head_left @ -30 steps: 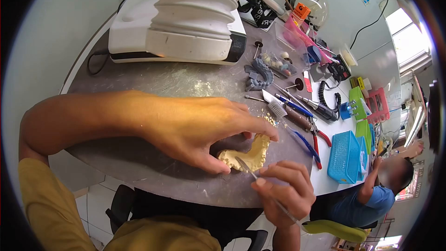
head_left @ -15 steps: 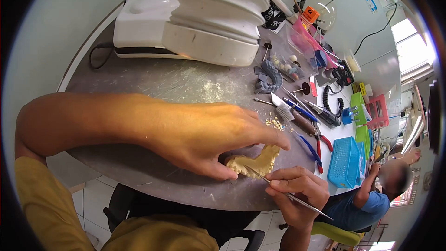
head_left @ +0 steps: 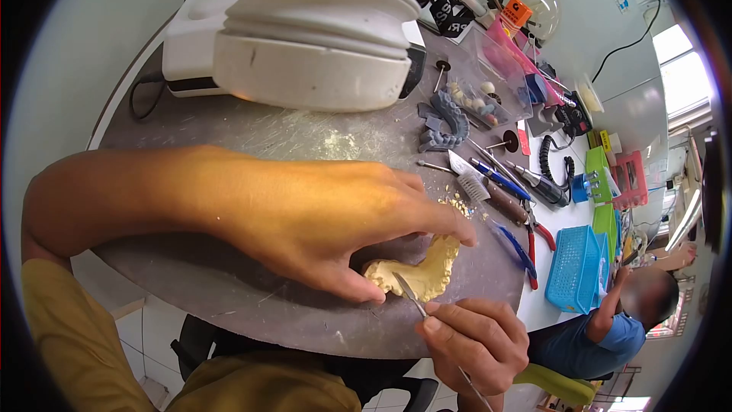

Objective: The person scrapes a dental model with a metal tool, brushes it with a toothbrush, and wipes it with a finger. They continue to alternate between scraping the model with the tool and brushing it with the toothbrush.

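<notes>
A yellowish plaster dental cast (head_left: 418,275), curved with tooth shapes along its edge, lies on the grey tabletop (head_left: 252,297). My left hand (head_left: 343,210) grips it from above, thumb against one end and index finger at the other; the remaining fingers are partly hidden behind. Pinched in my right hand (head_left: 476,339) is a thin metal dental carver (head_left: 415,304). Its narrow blade tip rests on the inner surface of the cast, and its handle slants down to the right below the hand.
A white ribbed suction hose (head_left: 313,69) looms over the back. To the right lie a grey dental model (head_left: 446,126), a brush (head_left: 471,183), red-handled pliers (head_left: 538,240), a handpiece (head_left: 545,183) and a blue basket (head_left: 568,271). Crumbs dot the tabletop. A person in blue (head_left: 602,343) sits farther right.
My right hand has moved slightly down and left, with the carver now steeper and its tip shifted left on the cast. My left hand keeps its grip. The camera view has shifted a little.
</notes>
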Motion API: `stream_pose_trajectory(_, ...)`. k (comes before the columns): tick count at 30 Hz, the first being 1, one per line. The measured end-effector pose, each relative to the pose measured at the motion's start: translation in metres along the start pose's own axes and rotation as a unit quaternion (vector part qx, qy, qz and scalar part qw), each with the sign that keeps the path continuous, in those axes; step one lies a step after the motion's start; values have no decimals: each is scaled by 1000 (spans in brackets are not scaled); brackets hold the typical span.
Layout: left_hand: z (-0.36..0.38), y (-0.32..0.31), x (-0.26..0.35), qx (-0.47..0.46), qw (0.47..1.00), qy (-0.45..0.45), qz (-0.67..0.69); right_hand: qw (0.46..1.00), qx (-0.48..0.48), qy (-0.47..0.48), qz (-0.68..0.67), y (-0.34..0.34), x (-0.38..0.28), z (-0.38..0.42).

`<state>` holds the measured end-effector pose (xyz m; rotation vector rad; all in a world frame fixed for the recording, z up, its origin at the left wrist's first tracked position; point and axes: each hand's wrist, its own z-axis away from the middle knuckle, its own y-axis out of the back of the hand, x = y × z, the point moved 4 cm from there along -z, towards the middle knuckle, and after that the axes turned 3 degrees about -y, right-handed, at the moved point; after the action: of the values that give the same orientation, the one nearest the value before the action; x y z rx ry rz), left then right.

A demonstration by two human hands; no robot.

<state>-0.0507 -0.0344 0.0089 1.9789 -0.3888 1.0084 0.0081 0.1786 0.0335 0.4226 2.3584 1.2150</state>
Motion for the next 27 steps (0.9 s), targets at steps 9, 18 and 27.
stream_pose_trajectory(9,1,-4,1,12,1000,-8,-6,990,-16,-110,-90,17,0,-6)
stream_pose_trajectory(18,2,-8,-1,30,999,-18,-17,995,-35,-82,-50,14,4,-14)
stream_pose_trajectory(27,1,-7,0,29,999,-5,-25,997,-29,-65,-18,12,-1,-8)
